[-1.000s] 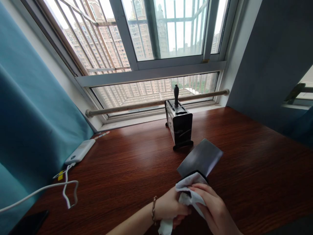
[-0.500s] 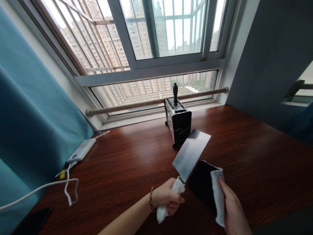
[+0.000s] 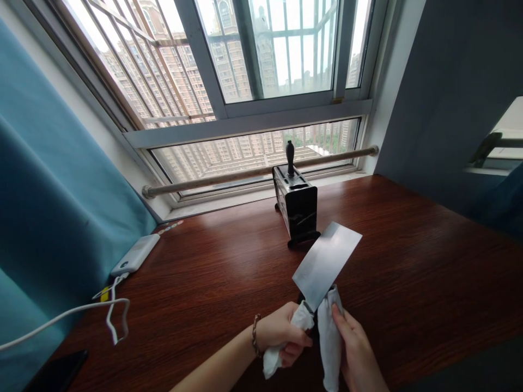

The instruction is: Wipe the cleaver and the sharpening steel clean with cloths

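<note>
Gripping the cleaver (image 3: 328, 264) by its handle, the left hand (image 3: 281, 333) has its fingers closed around a crumpled white wrap (image 3: 303, 317). The blade extends forward and rightward from those fingers, above the surface (image 3: 212, 261). Just right of them, the right hand's (image 3: 354, 340) fingers pinch a white cloth (image 3: 330, 340), its upper end beside the blade's lower part. Ahead of both hands' fingers stands a black knife block (image 3: 302, 212), one dark handle (image 3: 290, 158) rising from its top. A white power bank (image 3: 137, 255) lies well left of the fingers.
</note>
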The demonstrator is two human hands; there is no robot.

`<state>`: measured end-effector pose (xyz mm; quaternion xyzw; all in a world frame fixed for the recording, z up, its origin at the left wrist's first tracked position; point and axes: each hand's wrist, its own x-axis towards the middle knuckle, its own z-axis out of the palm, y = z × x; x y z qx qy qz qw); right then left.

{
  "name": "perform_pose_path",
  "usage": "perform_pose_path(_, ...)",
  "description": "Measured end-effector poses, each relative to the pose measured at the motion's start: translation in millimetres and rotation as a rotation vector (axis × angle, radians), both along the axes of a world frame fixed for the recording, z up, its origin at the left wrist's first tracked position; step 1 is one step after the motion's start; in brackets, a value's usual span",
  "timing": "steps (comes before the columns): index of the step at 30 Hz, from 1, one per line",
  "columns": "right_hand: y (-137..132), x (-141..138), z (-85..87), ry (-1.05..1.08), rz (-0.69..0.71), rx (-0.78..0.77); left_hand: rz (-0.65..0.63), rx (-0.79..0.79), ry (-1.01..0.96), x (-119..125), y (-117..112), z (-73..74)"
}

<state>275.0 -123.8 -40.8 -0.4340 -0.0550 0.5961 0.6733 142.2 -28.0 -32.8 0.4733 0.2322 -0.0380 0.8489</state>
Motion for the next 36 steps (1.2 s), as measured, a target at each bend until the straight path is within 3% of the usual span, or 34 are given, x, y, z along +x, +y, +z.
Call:
perform_pose_path(4, -4.5, 9.0, -5.5, 0.0, 0.019, -0.026, -0.012, 0.026, 0.003, 2.2, -3.8, 1.7)
perform_pose_path(12, -8.8, 29.3, 5.9, 0.043, 0.022, -0.137, -0.034, 0.08, 0.015, 2.8, -7.2, 6.0)
perform_pose_path(17, -3.4, 42.3, -3.3, 0.378, 0.282, -0.182, -0.017, 0.116, 0.043, 4.2, -8.0, 7.6)
perform_pose_path(24, -0.2, 44.9, 28.2, 0.52, 0.058, -0.101, -0.036, 0.24, 0.11, 8.2, -13.7, 4.2)
perform_pose_path(28, -2.4, 37.4, 34.7, 0.633, 0.075, -0.036, -0.029, 0.308, 0.151, 9.7, -17.1, 1.9)
perform_pose_path(32, -0.1, 42.6, 29.4, 0.58, 0.099, -0.063, -0.048, 0.319, 0.154, 10.8, -17.2, 2.6)
perform_pose_path(36, 4.6, 67.2, 36.0, 0.387, -0.046, -0.105, -0.061, 0.337, 0.156, 10.6, -17.3, 2.9)
